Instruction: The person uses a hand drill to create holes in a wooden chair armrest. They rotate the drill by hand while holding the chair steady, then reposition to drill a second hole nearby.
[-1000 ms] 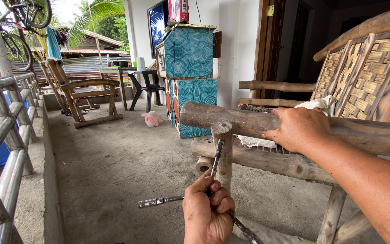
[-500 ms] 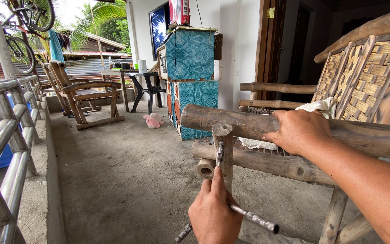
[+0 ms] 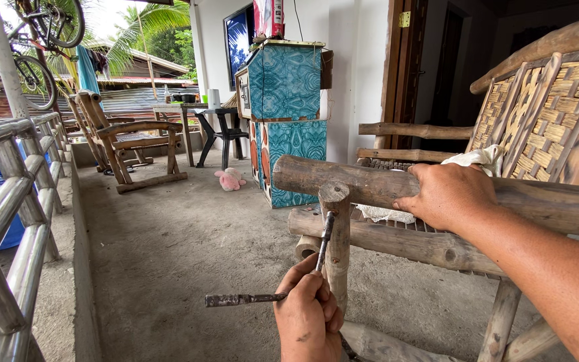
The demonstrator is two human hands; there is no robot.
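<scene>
Since half a second ago the tool's crossbar has swung from lower right to point left. Chair [image 3: 544, 127]: right hand [image 3: 447, 194] clasps its armrest [image 3: 370, 188]. Left hand [image 3: 309, 315], nearer, grips the tool [image 3: 283, 285], shaft rising to the post [image 3: 336, 234]. Red-and-white package [image 3: 269, 17] tops the teal cabinet [image 3: 283, 87].

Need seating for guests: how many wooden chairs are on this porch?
2. One log chair is up close on the right, with the right hand on its armrest and the left hand at its post. Another wooden chair stands farther back by the railing. Others may be hidden.
</scene>
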